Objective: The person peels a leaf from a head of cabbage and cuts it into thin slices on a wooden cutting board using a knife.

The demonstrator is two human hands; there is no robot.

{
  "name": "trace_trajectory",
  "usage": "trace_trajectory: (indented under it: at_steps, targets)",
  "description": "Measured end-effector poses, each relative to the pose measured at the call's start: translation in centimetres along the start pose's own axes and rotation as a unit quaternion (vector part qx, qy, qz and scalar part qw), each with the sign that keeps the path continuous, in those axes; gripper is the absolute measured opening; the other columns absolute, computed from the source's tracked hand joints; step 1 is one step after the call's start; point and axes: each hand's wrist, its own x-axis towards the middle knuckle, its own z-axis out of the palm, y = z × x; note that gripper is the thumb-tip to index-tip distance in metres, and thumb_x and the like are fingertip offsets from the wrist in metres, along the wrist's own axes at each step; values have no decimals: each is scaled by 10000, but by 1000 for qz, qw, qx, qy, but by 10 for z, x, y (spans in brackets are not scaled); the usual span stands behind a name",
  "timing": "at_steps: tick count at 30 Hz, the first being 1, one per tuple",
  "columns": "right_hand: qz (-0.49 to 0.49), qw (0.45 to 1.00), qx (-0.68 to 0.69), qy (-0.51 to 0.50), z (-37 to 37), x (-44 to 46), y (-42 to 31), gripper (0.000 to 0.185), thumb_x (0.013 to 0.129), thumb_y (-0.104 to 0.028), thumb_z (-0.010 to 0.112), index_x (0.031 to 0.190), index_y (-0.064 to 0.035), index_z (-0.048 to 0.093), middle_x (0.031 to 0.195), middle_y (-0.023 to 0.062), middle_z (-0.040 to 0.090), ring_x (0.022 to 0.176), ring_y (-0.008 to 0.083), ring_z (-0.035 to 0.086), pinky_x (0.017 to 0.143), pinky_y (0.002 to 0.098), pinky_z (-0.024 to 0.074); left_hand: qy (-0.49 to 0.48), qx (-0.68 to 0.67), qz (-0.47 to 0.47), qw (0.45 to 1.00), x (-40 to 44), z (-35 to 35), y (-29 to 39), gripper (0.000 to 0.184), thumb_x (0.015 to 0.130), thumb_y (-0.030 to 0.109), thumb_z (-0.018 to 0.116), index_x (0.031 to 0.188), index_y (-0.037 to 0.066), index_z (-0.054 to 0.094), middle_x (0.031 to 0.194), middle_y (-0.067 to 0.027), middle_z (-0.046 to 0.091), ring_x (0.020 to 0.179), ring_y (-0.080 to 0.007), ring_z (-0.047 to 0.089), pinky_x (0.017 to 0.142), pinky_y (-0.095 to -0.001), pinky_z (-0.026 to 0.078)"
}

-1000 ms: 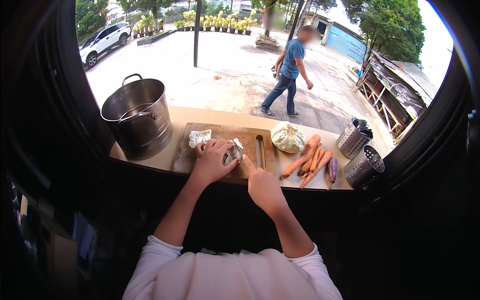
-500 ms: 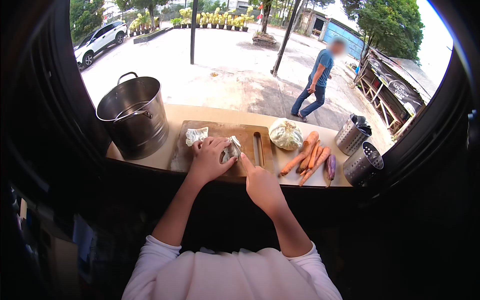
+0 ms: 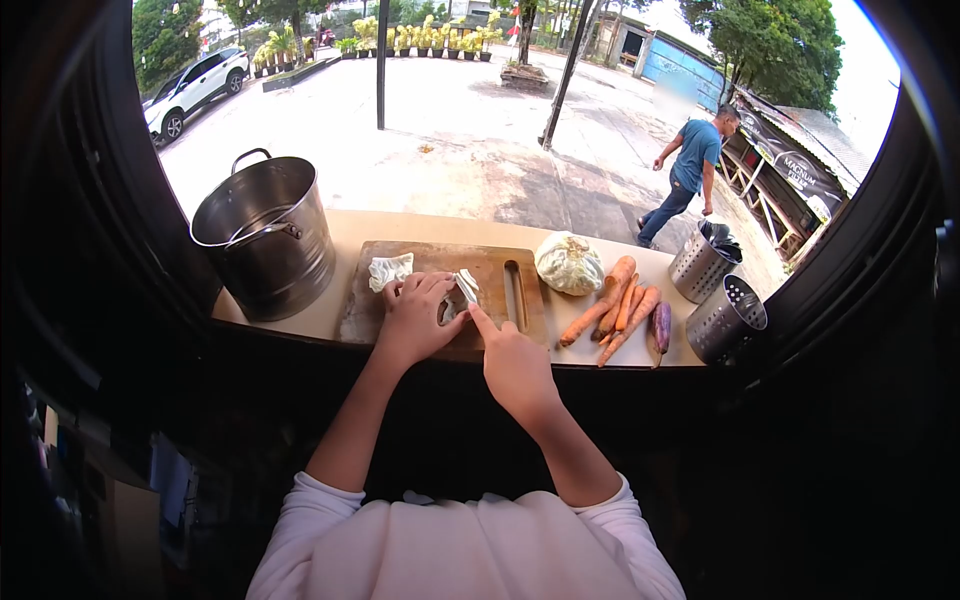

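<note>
On a wooden cutting board point(image 3: 500, 265), my left hand point(image 3: 418, 318) presses down on a pale cabbage piece point(image 3: 446, 310) with curled fingers. White cut strips point(image 3: 466, 284) stand at its fingertips. My right hand point(image 3: 520, 372) is closed around a knife, index finger stretched forward; the knife is mostly hidden by the hand and the cabbage. Beyond my left hand, a crumpled white piece point(image 3: 390, 270), perhaps cabbage leaf, lies on the board.
A large steel pot point(image 3: 265, 240) stands left of the board. To the right are a cabbage head point(image 3: 570, 264), several carrots point(image 3: 612, 308), a purple eggplant point(image 3: 661, 328) and two perforated steel holders point(image 3: 727, 320). A person in a blue shirt point(image 3: 694, 155) is outside, beyond the counter point(image 3: 440, 226).
My right hand and the knife have shifted slightly left, closer to my left hand. My left hand stays on the cabbage piece. The person outside has walked further right.
</note>
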Motion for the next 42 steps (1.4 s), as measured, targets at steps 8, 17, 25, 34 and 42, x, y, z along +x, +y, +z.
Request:
trace_trajectory:
  at_steps: [8,17,25,34,42]
  targets:
    - [12,995,88,50,10,9,13,524,1023,-162,547,1530,-280,481,970,163,636,885,376,697,804,487,566,-16,-2,-6,1000,1,-5,3,620,913,501,684,1390,120,580,1417,-22,598,1357,-180,475,1146,-437,236]
    - [-8,995,67,71,7,3,12,507,995,-165,610,1477,-313,555,909,141,607,810,364,695,747,479,570,-17,35,8,999,5,6,-7,809,892,568,678,1537,166,399,1563,-82,440,1480,-235,343,1196,-520,148]
    - [-26,994,64,81,9,2,17,522,1001,-147,592,1493,-309,533,926,144,597,792,355,702,716,473,579,-99,47,12,994,31,-11,-3,801,824,636,703,1437,148,534,1565,-116,439,1496,-267,331,1200,-576,111]
    - [-54,978,166,114,11,13,29,480,1014,-148,578,1488,-223,543,867,171,678,759,340,702,702,455,573,-40,17,36,998,32,-1,-10,989,784,728,704,1522,129,429,1567,-106,426,1499,-252,313,1212,-592,63]
    - [84,912,400,-38,-13,22,37,449,1064,-153,536,1513,-132,511,698,39,594,453,83,525,403,256,454,-77,-3,-15,997,18,-3,0,901,859,696,664,1525,134,436,1563,-93,431,1505,-228,294,1220,-595,64]
